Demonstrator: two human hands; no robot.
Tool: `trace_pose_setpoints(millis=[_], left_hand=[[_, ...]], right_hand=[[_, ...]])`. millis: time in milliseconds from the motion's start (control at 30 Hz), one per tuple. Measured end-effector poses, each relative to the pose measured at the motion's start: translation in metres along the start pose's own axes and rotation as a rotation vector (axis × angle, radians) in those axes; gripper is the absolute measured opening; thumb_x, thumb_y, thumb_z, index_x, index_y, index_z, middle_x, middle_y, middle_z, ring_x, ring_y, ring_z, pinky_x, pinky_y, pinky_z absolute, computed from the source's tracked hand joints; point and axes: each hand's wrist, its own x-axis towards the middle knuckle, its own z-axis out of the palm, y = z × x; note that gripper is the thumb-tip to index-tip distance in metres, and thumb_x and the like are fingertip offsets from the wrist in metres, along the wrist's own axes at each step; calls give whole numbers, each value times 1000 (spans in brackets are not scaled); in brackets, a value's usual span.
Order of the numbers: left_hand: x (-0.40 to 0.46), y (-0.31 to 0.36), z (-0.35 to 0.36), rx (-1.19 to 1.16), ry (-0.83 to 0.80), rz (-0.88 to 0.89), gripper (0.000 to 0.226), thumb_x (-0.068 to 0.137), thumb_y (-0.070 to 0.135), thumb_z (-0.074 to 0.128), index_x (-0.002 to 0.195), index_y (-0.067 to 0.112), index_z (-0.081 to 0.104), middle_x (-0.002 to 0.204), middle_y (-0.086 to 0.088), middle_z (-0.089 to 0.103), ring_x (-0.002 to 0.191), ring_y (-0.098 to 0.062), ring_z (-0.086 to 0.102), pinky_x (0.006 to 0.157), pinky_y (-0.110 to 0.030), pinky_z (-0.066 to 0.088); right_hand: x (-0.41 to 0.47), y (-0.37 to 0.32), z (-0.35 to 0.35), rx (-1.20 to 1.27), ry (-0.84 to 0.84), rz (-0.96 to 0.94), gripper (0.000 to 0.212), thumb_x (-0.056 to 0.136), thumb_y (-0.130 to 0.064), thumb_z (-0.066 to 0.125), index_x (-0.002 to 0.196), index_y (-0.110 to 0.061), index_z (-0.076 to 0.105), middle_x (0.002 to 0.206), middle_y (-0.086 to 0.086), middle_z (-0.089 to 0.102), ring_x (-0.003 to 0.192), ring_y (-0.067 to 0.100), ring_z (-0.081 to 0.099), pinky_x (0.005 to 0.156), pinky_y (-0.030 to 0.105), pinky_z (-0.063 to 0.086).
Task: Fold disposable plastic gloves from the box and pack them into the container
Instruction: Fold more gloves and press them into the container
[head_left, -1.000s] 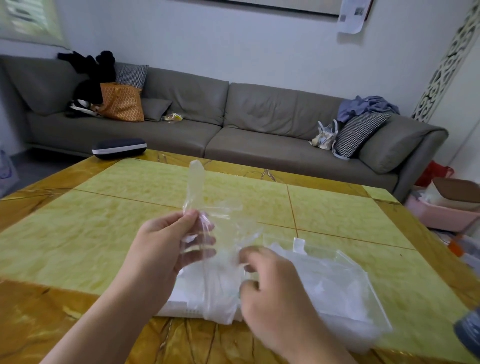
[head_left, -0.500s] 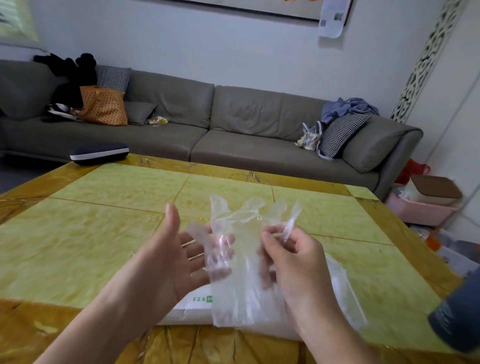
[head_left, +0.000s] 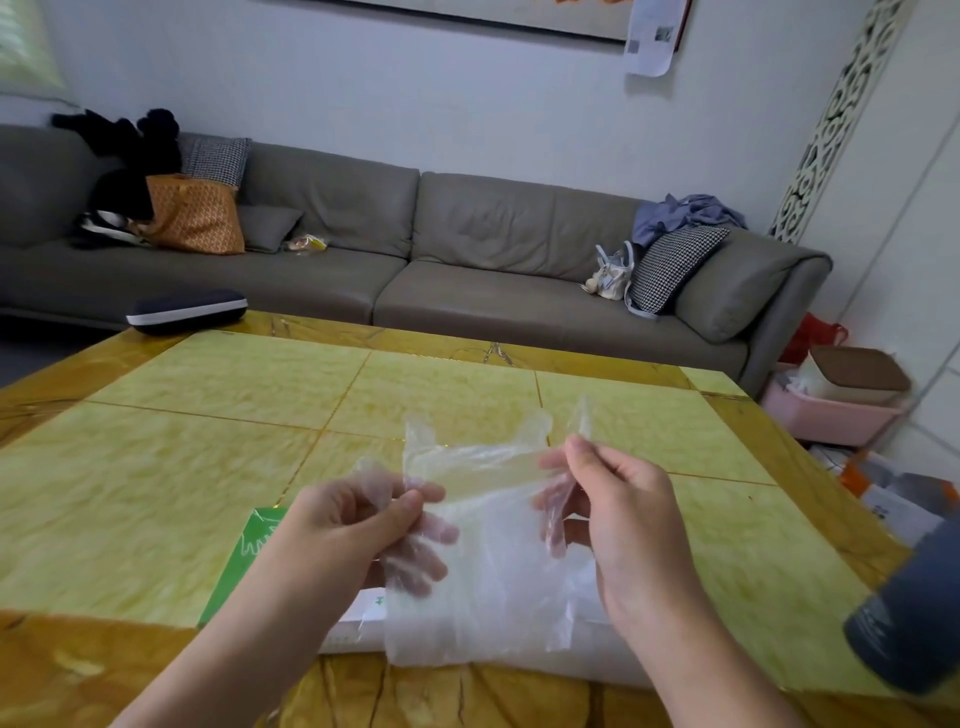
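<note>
A clear plastic glove (head_left: 483, 525) hangs spread out above the table, its fingers pointing up. My left hand (head_left: 353, 525) pinches its left edge between thumb and fingers. At the glove's right edge my right hand (head_left: 618, 514) pinches it near the finger tips. Under the glove and my hands lies the green and white glove box (head_left: 249, 561), mostly hidden. No packing container can be made out.
The yellow tiled table (head_left: 208, 441) has amber borders. A dark case (head_left: 187, 310) rests at its far left edge. A dark cylinder (head_left: 914, 618) stands at the right edge. A grey sofa (head_left: 467, 260) runs behind, and a pink bin (head_left: 831, 410) sits on the floor at right.
My left hand, open half a second ago, now pinches the glove's left edge. The glove has been pulled wider between both hands. The view has tilted slightly.
</note>
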Motion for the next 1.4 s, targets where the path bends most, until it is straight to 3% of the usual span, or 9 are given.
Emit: trace_pose_setpoints(millis=[233,433,567,700,800,1000,1167,1300,1400], left_hand=[[5,-2,-2,-171,236,-27,27,105,15,53,101,1,76,69,-5,72,56,-17,67,53,-24,54],[1,-5,1,-97,-14,-131,34,87,17,74,110,-5,64,98,-22,77,90,-33,77,74,-39,64],[0,-5,2,-114,67,-102,19,99,-1,60,118,0,59,100,-17,78,87,-35,77,70,-35,63],[5,-9,-2,-38,166,-108,20,104,3,52,109,3,71,90,-7,80,80,-31,66,87,-40,48],[3,-9,1,-66,200,-124,22,105,7,53,102,2,75,89,-9,80,76,-26,71,82,-35,50],[3,-11,7,-156,231,-44,15,96,8,67,107,-2,71,89,-17,78,77,-25,77,66,-29,64],[5,-7,0,-219,229,-27,29,107,17,50,105,-2,73,94,-21,77,76,-30,75,68,-39,61],[9,-1,-13,-405,296,-48,45,107,29,48,109,-10,71,92,-25,75,64,-25,71,65,-38,56],[7,3,-16,-452,56,-231,55,100,41,56,109,-10,72,96,-26,75,67,-29,72,57,-36,60]], right_hand=[[4,8,-2,-13,41,-46,19,103,-8,62,89,-2,74,66,15,69,49,28,61,43,33,47],[5,9,-4,-14,25,-70,17,100,-12,68,90,1,71,67,15,66,51,28,59,45,35,47],[7,11,-7,-24,38,-72,17,101,-12,67,89,-2,72,63,10,61,52,26,56,46,35,47],[8,12,-8,-39,22,-105,19,102,-13,67,85,-5,72,63,8,59,52,25,55,47,36,47],[7,10,-6,-27,24,-121,20,102,-14,66,85,-4,72,63,7,59,52,26,55,47,36,47],[-1,5,1,15,-297,101,51,93,-50,71,108,0,71,94,17,79,84,33,78,81,44,59],[-3,12,5,-59,-215,48,14,102,-3,63,94,1,73,71,16,74,58,32,71,59,43,59],[2,12,-2,-67,-254,33,15,103,0,60,97,0,73,67,14,68,51,27,61,49,36,52],[5,11,-7,-82,-292,47,17,103,0,59,96,-2,75,66,13,64,52,27,56,46,34,49]])
